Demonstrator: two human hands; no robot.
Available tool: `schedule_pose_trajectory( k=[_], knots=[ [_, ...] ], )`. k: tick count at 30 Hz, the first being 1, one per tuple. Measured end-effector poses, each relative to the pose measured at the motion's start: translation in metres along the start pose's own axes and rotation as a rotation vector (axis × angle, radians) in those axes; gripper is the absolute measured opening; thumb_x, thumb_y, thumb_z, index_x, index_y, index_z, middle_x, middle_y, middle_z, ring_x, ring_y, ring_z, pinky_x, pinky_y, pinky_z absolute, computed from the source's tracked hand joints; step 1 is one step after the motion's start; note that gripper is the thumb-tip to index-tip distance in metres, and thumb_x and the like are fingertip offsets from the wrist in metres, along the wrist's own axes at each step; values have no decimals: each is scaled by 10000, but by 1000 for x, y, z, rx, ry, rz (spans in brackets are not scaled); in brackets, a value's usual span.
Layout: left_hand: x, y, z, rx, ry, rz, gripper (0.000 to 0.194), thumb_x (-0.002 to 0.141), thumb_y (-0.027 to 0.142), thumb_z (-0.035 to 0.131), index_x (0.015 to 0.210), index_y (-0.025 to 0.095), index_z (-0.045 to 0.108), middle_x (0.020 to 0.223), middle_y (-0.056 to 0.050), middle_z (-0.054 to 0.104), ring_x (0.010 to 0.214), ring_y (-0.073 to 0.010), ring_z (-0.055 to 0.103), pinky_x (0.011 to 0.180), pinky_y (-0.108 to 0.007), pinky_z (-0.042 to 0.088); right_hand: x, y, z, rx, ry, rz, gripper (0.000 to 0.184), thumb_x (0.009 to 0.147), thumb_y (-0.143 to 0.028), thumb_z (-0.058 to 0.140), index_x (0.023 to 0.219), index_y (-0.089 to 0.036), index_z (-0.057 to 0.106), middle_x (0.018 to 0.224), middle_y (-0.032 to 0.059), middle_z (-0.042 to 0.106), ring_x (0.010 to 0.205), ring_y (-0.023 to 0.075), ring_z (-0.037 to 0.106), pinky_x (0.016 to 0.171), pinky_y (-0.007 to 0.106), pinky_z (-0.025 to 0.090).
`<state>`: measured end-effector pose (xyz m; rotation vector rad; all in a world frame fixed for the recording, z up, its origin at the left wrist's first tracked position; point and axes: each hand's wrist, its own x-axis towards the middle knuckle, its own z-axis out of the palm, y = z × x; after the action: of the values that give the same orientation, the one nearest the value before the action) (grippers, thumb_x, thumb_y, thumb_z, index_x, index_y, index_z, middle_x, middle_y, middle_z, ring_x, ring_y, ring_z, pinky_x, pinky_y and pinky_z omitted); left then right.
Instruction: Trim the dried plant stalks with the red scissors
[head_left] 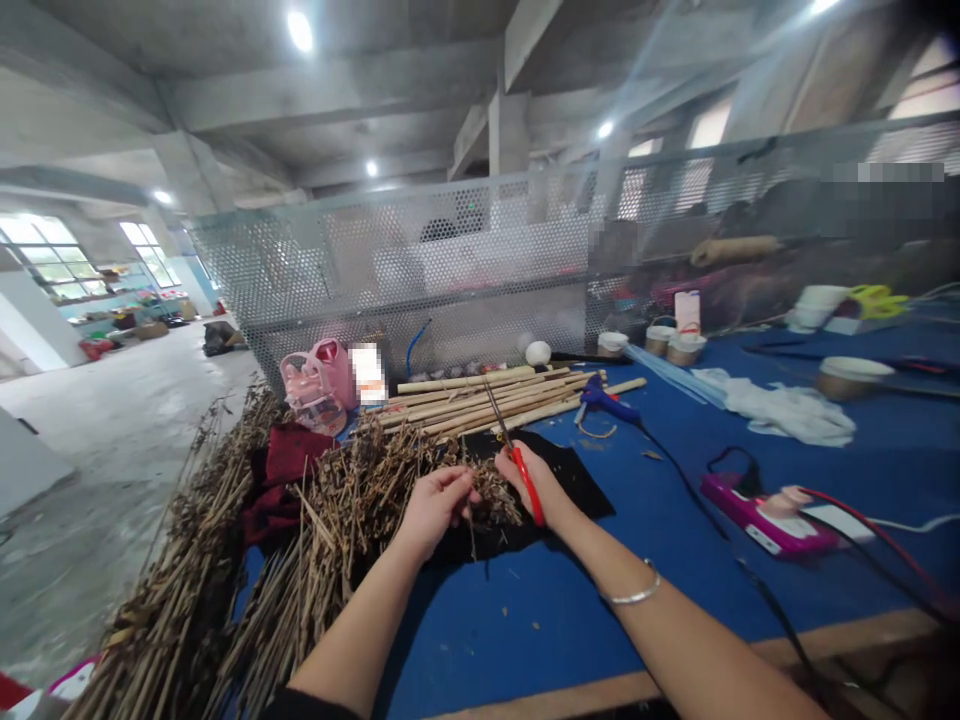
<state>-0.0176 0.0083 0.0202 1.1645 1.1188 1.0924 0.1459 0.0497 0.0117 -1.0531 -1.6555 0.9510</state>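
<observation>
My left hand (441, 505) is closed, thumb and fingers pinching a thin dried stem (473, 535) that points down. In my right hand (544, 485) are scissors (527, 484) with red handles, their blades pointing up and away over the wooden sticks. Between my hands a small heap of dried plant pieces (496, 497) lies on a black cloth (577, 475). A large bundle of dried stalks (360, 490) spreads just left of my left hand.
Wooden sticks (517, 393) lie behind my hands. On the blue table (600, 620) are a blue glue gun (611, 400), a magenta power strip (769, 515) with cords, white plastic (787, 405) and cups (851, 375). A pink bag (330, 372) stands by the perforated metal screen (420, 270).
</observation>
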Motion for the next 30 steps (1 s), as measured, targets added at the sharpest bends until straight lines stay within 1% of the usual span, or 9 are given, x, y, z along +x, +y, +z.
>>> schedule_pose_trajectory(
  k=[3,5,8,10,14,19,21,25,30],
  knots=[
    [-3,-5,-4,-105,105,76,456,675,458,603,959,102,584,636,-24,597,448,-57,474,392,-158,294,-4,-2,-1,-257,-81,-26,273,690,-426,599,788,-209,466,680,-24,509,604,127,454,584,257,359],
    [-6,-6,-5,-118,130,121,444,668,452,616,944,104,600,619,-20,595,452,-60,476,398,-161,307,-7,-5,2,-399,-122,-43,315,683,-458,599,814,-200,475,768,4,518,697,145,480,638,271,373],
    [-8,-7,-4,-119,135,149,406,681,436,614,923,110,618,597,-12,590,452,-59,465,401,-164,311,-12,-10,7,-493,-188,-71,364,685,-456,600,904,-192,478,885,42,522,828,174,485,708,295,384],
    [-8,-9,-2,-97,128,154,377,691,420,612,900,108,635,573,-5,576,440,-52,440,400,-163,309,-13,-12,10,-508,-212,-93,374,691,-436,602,938,-190,466,916,52,518,860,182,478,727,305,388],
    [-9,-13,2,-16,119,155,347,699,394,610,900,116,660,571,5,559,418,-37,391,389,-159,310,-16,-16,11,-526,-214,-125,379,682,-423,615,935,-192,455,911,53,512,845,185,467,724,312,392],
    [-11,-12,6,42,135,152,349,694,391,608,903,117,667,587,0,559,417,-43,389,371,-160,326,-17,-19,10,-531,-197,-141,389,663,-432,626,908,-192,441,907,51,509,837,182,464,717,306,393],
    [-13,-11,7,50,136,149,351,700,391,600,901,112,667,587,-3,558,421,-46,392,370,-160,334,-18,-19,11,-524,-203,-129,379,662,-438,623,879,-195,430,882,43,517,800,171,478,685,286,390],
    [-15,-10,9,48,122,137,360,721,389,576,933,111,662,581,-7,559,448,-60,424,390,-162,351,-20,-17,13,-487,-233,-79,335,691,-442,591,836,-212,396,749,-7,535,646,131,484,564,231,350],
    [-18,-10,10,55,130,188,339,729,381,572,920,120,673,626,-16,585,454,-48,391,406,-160,329,-22,-16,16,-478,-213,-86,349,673,-463,603,800,-212,396,662,-31,539,565,115,465,498,206,294]
  ],
)
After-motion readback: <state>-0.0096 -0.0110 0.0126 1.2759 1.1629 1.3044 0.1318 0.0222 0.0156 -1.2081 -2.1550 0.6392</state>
